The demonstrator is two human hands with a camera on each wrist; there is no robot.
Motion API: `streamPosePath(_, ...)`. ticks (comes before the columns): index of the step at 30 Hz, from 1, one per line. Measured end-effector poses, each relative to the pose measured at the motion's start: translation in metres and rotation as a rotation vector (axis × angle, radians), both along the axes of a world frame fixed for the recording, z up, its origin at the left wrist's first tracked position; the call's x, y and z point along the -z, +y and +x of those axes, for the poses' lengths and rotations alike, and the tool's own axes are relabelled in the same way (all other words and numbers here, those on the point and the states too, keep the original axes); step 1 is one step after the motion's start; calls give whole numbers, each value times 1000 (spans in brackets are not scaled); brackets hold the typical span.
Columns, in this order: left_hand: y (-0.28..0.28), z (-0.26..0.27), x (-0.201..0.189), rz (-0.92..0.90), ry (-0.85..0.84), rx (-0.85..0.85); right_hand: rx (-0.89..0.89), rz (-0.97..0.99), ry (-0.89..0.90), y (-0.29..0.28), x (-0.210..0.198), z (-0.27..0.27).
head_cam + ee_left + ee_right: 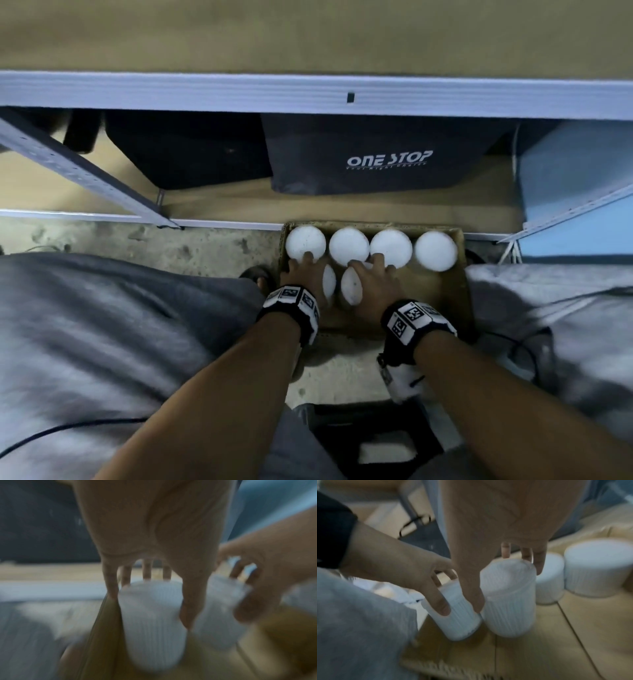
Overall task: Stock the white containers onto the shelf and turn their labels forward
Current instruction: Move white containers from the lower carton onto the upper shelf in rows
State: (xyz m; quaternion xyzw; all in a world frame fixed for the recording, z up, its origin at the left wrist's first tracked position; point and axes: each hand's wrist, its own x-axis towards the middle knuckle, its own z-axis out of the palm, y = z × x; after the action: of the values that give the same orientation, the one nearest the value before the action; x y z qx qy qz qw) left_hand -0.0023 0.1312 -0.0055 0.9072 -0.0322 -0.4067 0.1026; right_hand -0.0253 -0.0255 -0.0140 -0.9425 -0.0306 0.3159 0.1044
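An open cardboard box lies on the floor in front of the metal shelf. Several white ribbed containers stand in it, with a back row along its far wall. My left hand grips the front left container from above, with thumb and fingers curled round its sides. Beside it, my right hand grips the front right container the same way. Both containers stand close together, slightly tilted. No label shows on either.
A black "ONE STOP" bag and another dark bag sit on the low shelf board. A blue box stands at the right. A diagonal shelf brace crosses the left. My knees in grey trousers flank the box.
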Motion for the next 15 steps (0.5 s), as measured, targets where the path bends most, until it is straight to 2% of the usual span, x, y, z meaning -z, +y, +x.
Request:
streamPosePath(3, -8, 13, -31, -26, -38, 59, 50, 11, 22, -6, -27, 5)
streamPosePath(6, -19, 25, -70, -34, -159, 147, 38, 16, -17, -16, -63, 13)
streamPosePath(10, -33, 34, -136, -59, -282, 140, 108, 94, -110, -45, -142, 10)
streamPosePath(15, -44, 32, -213, -160, -427, 168, 113, 148, -262, -75, -231, 15)
